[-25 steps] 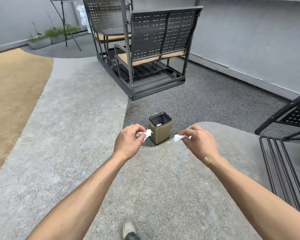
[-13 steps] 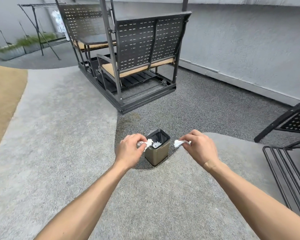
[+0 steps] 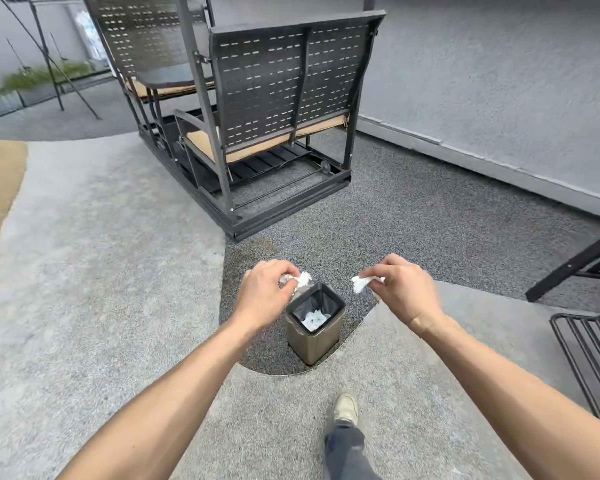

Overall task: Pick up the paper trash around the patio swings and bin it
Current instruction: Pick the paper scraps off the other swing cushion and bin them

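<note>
Head view: we've closed on the bin (image 3: 315, 336); left hand (image 3: 262, 299) pinches a wad (image 3: 302, 279) seemingly over its rim, right hand (image 3: 404, 294) pinches a scrap (image 3: 361, 283) just short — drop next.

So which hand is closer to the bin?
Left. The left hand holds a paper wad right at the bin's far-left rim. The right hand holds its paper farther off, up and to the right of the bin.

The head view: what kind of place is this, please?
Likely an outdoor patio or yard: a metal swing with cushioned seats, a planter by the far wall, and a small bin on gravel-like ground.
</note>
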`<state>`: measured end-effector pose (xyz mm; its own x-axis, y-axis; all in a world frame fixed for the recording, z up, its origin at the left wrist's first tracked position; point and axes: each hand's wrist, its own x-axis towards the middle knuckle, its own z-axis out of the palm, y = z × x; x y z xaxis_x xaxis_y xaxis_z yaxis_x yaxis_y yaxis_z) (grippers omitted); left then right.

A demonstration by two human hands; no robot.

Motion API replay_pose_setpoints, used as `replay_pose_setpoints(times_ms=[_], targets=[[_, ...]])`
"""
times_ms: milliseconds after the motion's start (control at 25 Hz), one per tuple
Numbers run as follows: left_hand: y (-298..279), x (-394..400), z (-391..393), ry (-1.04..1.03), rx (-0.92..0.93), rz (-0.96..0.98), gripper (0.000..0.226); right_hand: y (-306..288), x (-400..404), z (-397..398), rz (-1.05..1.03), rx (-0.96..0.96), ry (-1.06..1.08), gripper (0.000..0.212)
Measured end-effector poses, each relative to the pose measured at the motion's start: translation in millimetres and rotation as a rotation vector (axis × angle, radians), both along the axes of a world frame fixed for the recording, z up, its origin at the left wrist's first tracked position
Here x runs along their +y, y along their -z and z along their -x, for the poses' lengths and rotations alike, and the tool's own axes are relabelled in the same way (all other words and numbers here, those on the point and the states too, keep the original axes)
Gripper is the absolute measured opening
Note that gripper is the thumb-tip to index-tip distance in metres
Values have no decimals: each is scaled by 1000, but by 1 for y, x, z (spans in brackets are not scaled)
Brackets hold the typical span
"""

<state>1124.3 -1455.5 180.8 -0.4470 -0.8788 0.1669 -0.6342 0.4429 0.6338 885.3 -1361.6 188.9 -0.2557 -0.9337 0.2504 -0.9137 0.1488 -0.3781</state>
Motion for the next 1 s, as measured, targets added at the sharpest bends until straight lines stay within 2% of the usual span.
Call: replay_pose_setpoints(times_ms=[280,480,760,1000], targets=[[6,-123,89,-61,12,-74,15,8,-146,87,-47,-9,-49,13],[19,-183,136,-134,-12,-193,12,23,-217,138,-120,-42,-83,14],[49,-238,155,-146,-52,-319,11,65,-267,149,-240,-131,-83,15],[96,-274,149,-70,-109,-423,13,105,-284,145,-336,-167,17,16]])
